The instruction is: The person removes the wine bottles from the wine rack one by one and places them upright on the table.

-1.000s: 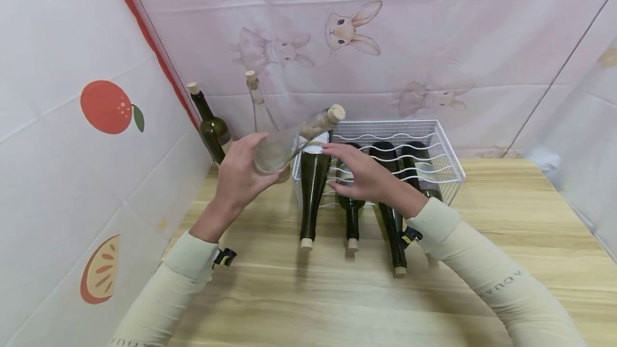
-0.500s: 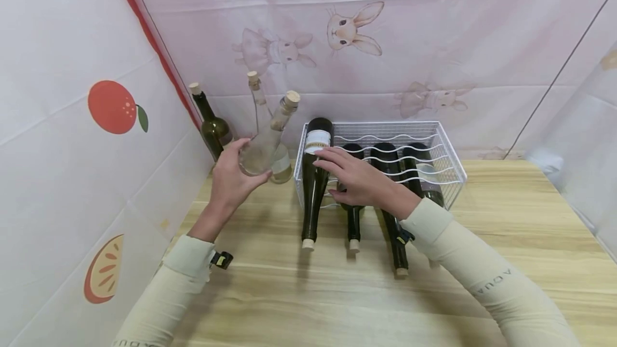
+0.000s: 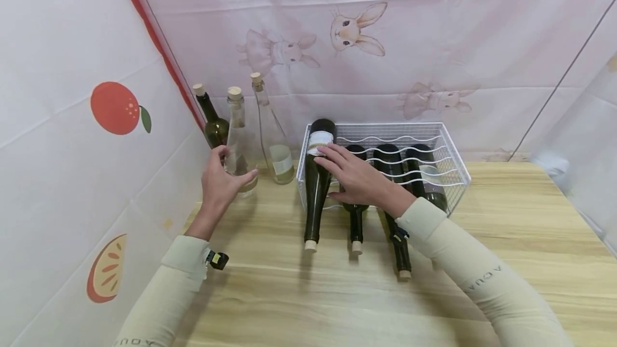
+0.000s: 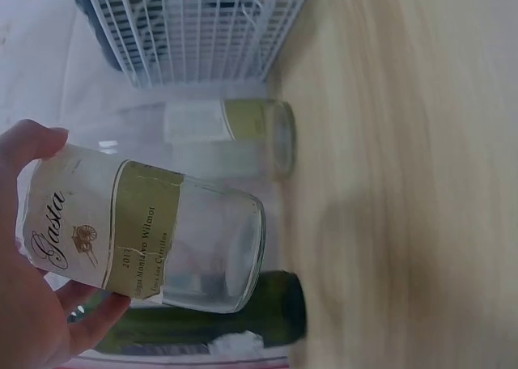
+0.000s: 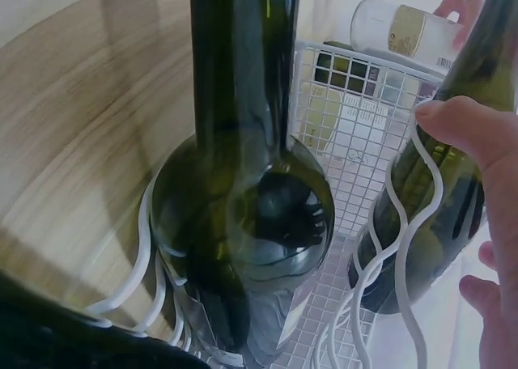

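Note:
My left hand (image 3: 219, 181) grips a clear glass bottle (image 4: 105, 223), thumb on one side and fingers on the other. Corked, with a cream and gold label, it stands nearly upright in the head view and leans in the left wrist view, base close to the table. Beside it are another clear corked bottle (image 3: 276, 143) and a dark green corked bottle (image 3: 212, 122). My right hand (image 3: 354, 175) rests with its fingertips by the label of the leftmost green bottle (image 3: 315, 191) in the white wire rack (image 3: 455, 167); its thumb shows at the bottle in the right wrist view.
Several dark bottles lie in the rack's wavy wires, among them a middle bottle (image 3: 355, 224) and a long-necked bottle (image 3: 400, 250), corks toward me. The wooden table (image 3: 308, 304) meets a printed wall sheet (image 3: 289, 4) behind and another sheet (image 3: 58, 175) at left.
My left hand has carried the clear bottle left and down from over the rack's left end, turning it from tilted to nearly upright. My right hand has stayed at the leftmost rack bottle.

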{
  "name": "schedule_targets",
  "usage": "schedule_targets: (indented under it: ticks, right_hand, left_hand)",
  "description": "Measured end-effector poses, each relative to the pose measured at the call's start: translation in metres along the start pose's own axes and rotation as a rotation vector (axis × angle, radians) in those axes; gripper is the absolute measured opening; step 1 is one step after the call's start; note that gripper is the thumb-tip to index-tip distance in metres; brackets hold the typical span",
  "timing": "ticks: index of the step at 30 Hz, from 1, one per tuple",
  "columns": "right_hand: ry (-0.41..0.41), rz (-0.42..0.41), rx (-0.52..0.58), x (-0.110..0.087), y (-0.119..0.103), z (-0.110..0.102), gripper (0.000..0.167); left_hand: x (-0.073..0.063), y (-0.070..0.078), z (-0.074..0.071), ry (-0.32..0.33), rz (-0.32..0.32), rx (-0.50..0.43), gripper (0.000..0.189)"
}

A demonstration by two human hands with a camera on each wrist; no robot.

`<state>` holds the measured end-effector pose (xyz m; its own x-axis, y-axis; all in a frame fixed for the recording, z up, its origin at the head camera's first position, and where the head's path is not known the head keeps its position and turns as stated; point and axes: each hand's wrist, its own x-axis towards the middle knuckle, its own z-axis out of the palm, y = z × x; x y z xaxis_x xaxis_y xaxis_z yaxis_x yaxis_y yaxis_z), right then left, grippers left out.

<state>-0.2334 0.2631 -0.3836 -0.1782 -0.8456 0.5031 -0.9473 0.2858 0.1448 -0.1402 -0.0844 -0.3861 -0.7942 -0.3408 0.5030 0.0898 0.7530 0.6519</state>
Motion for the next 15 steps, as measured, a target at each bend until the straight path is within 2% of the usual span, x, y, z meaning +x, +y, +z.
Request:
schedule_targets:
  ticks: [7, 15]
  right_hand:
    - [-0.040, 0.034, -0.034, 0.005, -0.002, 0.003, 0.106]
    - [-0.018, 0.033, -0.078, 0.008, -0.003, 0.011, 0.109]
  left_hand:
    - [0.002, -0.021, 0.001, 0.012, -0.096, 0.011, 0.086]
    - [0.001, -0.041, -0.002, 0.045, -0.178, 0.006, 0.082]
